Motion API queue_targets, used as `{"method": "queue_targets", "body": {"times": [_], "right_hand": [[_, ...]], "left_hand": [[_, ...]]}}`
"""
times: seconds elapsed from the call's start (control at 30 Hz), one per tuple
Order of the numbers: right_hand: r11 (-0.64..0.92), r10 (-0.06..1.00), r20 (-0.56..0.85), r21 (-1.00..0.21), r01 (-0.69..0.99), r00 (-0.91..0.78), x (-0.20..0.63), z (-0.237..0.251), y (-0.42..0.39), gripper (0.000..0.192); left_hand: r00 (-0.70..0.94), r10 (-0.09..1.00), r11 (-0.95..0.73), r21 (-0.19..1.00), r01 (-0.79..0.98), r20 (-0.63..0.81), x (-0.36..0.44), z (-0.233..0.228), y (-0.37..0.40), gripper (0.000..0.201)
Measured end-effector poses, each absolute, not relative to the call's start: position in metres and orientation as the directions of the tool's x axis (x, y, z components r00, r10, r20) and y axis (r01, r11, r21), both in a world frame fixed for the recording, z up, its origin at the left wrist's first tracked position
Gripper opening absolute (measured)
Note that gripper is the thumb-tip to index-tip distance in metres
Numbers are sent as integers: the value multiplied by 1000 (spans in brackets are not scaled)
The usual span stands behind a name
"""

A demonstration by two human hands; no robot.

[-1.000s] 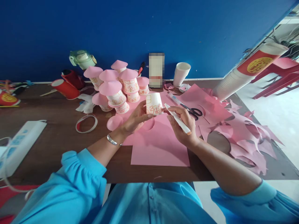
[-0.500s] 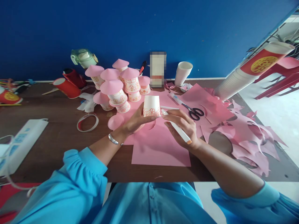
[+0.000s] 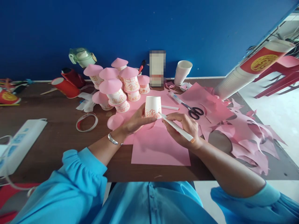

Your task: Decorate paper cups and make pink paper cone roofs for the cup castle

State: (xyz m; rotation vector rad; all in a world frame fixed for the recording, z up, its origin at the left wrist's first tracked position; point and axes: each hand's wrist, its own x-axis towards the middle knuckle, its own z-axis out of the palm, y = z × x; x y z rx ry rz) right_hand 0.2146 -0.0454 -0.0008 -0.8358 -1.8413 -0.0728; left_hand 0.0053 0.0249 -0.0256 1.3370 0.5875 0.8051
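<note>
Paper cup (image 3: 153,106), white with pink flower drawings, is held upside down over the pink paper sheet (image 3: 161,146) at table centre. Left hand (image 3: 135,119) at its 8 o'clock has fingers curled around the cup's lower wall. Right hand (image 3: 184,126) at 4 o'clock pinches a white marker (image 3: 177,127), tip touching the cup's side. Marker cap (image 3: 170,108) lies at 3 o'clock. Finished cup houses (image 3: 116,85) with pink cone roofs cluster at 10 o'clock; scissors (image 3: 195,111) at 3 o'clock; stacked white cups (image 3: 182,72), top one apparently empty, at 1 o'clock.
</note>
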Motion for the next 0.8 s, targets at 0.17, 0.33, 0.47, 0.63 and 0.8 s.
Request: {"method": "queue_targets", "body": {"times": [0.17,0.33,0.47,0.63,0.8], "right_hand": [[798,466,849,-281,533,-249,216,-1,-43,16],[797,474,837,-277,536,-273,217,-2,-45,19],[796,486,827,-287,533,-280,218,-3,-45,21],[806,484,825,-289,517,-292,218,-3,-44,23],[791,498,817,-292,537,-289,218,-6,-44,21]], "left_hand": [[586,810,36,993,-114,38,4,-27,24,63],[591,806,29,996,-86,28,2,-31,24,69],[582,813,56,995,-84,3,1,-33,24,70],[590,807,75,992,-101,-1,2,-31,23,65],[598,801,70,990,-123,17,3,-31,24,63]]}}
